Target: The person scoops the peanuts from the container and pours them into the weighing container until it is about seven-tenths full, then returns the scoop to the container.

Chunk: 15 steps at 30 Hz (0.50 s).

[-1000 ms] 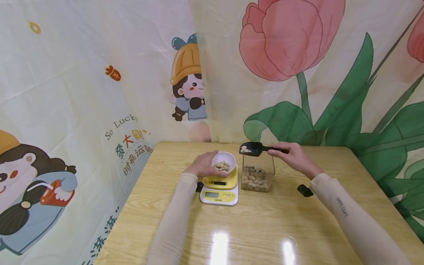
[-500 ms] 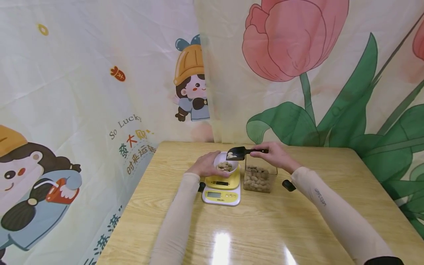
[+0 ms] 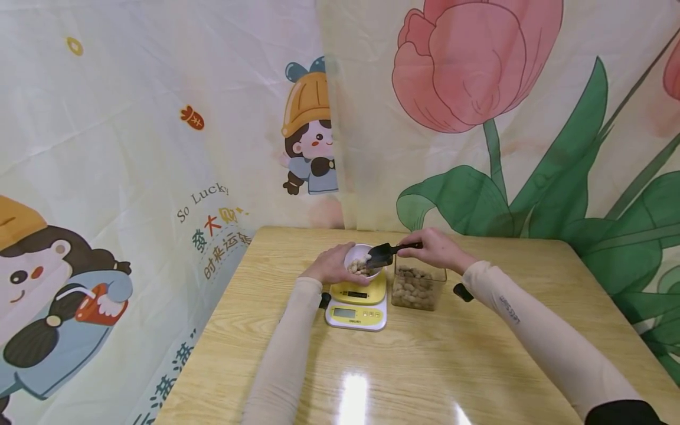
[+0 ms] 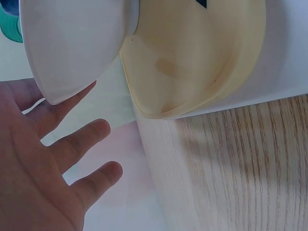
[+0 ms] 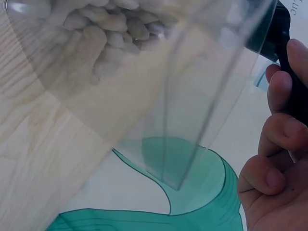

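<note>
A small white bowl (image 3: 351, 257) with peanuts (image 3: 358, 268) in it is over the yellow plate of a kitchen scale (image 3: 357, 316). My left hand (image 3: 332, 265) holds the bowl from its left side, thumb along the front. In the left wrist view, the other fingers are spread, and some do not touch the bowl. My right hand (image 3: 432, 249) grips the handle of a black scoop (image 3: 381, 256), its blade tipped down over the bowl's right half. Peanuts show at the blade's lip. In the right wrist view, the fingers (image 5: 273, 180) are curled at the dark handle.
A clear brownish box (image 3: 441, 289) of peanuts stands just right of the scale, below the right hand. Behind the wooden table (image 3: 425, 366) hangs a printed cloth (image 3: 366, 118) with tulips and cartoon figures.
The right hand has carried the scoop left from above the box to the bowl and tipped it downward. Its peanuts have slid towards the bowl. The left hand stays at the bowl.
</note>
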Each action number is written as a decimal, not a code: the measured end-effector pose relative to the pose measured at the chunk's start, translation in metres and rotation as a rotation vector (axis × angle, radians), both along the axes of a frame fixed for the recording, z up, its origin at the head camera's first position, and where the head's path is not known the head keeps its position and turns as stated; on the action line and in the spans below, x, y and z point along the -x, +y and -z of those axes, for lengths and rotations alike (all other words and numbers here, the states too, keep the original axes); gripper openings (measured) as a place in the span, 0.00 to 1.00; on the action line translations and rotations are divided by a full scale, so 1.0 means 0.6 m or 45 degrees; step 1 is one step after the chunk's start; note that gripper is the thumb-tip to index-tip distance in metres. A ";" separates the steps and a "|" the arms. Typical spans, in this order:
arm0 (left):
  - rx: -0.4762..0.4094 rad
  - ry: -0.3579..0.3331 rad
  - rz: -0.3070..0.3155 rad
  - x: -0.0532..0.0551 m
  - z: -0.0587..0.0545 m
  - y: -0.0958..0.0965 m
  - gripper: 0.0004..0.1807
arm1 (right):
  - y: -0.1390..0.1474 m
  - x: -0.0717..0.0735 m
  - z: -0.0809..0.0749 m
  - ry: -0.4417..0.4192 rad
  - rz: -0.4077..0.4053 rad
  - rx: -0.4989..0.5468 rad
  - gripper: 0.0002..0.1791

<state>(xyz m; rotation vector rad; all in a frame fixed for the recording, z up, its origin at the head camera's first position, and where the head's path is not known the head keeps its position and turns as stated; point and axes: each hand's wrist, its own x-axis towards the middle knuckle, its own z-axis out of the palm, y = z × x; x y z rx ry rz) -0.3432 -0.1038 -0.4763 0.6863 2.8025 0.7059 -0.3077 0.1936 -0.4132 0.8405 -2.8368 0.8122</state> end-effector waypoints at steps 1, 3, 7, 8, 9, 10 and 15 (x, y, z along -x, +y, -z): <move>-0.003 -0.003 0.001 0.000 0.000 0.000 0.69 | 0.001 0.000 -0.001 0.002 -0.006 -0.001 0.10; -0.010 -0.007 0.004 -0.001 0.000 -0.001 0.69 | 0.003 -0.001 -0.002 0.006 -0.014 -0.004 0.11; -0.017 -0.006 0.004 0.000 0.001 -0.002 0.70 | 0.010 -0.004 0.000 0.003 -0.021 0.013 0.12; -0.019 -0.004 0.005 0.000 0.002 -0.003 0.69 | 0.012 -0.005 0.002 0.004 -0.018 0.019 0.12; -0.019 -0.002 0.005 0.001 0.004 -0.002 0.69 | 0.014 -0.006 0.003 0.006 -0.019 0.028 0.12; -0.020 0.000 0.006 0.001 0.005 -0.002 0.69 | 0.016 -0.007 0.005 0.007 -0.014 0.040 0.12; -0.029 0.000 0.010 0.002 0.006 -0.002 0.69 | 0.021 -0.013 0.017 0.020 0.021 0.088 0.11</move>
